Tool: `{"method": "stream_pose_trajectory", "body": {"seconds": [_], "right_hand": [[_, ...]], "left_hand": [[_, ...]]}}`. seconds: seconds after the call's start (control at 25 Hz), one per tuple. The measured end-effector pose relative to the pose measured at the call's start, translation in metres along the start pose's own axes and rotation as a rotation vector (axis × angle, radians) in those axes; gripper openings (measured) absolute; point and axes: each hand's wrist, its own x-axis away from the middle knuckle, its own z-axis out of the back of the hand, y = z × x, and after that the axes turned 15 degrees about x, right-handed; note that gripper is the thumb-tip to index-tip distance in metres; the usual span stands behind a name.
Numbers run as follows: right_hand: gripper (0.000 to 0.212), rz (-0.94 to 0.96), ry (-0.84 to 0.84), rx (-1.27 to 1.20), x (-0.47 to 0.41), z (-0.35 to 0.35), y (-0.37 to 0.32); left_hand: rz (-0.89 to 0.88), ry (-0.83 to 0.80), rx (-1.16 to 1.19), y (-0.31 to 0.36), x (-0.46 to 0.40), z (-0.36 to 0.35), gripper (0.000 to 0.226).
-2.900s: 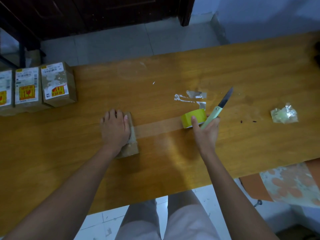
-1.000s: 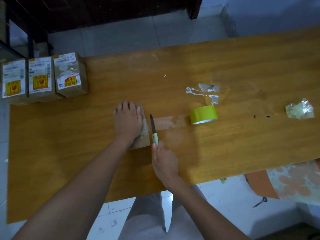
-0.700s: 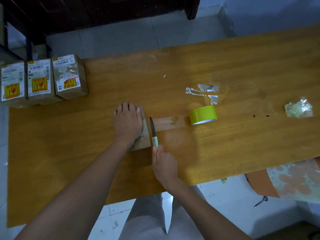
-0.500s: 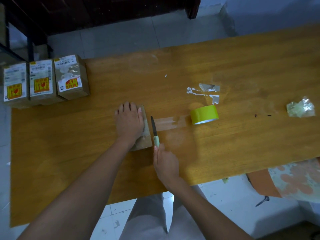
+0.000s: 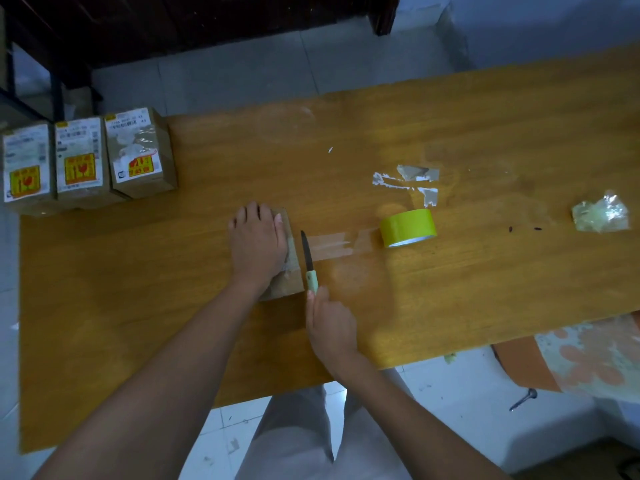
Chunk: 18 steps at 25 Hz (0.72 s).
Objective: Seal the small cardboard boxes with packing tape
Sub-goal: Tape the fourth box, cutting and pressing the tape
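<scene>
On the wooden tabletop (image 5: 485,289), the left hand (image 5: 258,245) is pressing flat on the box (image 5: 289,275) while the right hand (image 5: 330,325) is gripping the knife (image 5: 309,263), its blade pointing toward the far edge.

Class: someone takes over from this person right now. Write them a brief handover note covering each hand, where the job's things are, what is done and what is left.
Left hand: flat on the small box.
Right hand: grip on the knife, blade at the stretched tape strip beside the box.
Tape roll: on the table, right of the box.
Done: three boxes stand far left.
Left: cut the strip, press it down.
</scene>
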Motion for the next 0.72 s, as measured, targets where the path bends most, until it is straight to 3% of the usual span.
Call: {"method": "stream_pose_trajectory", "body": {"seconds": [0.44,0.6,0.72], "right_hand": [[0.036,0.031,-0.059,0.005,0.006,-0.001,-0.001],[0.036,-0.015,0.004,0.039,-0.012,-0.004,0.002],[0.038,-0.024,-0.033,-0.051,0.012,-0.007,0.012]], "left_hand": [[-0.011,0.019,0.0,-0.001,0.0,0.0,0.038],[-0.013,0.019,0.01,-0.002,0.001,-0.002,0.038],[-0.012,0.026,0.022,-0.002,0.0,-0.002,0.037]]}}
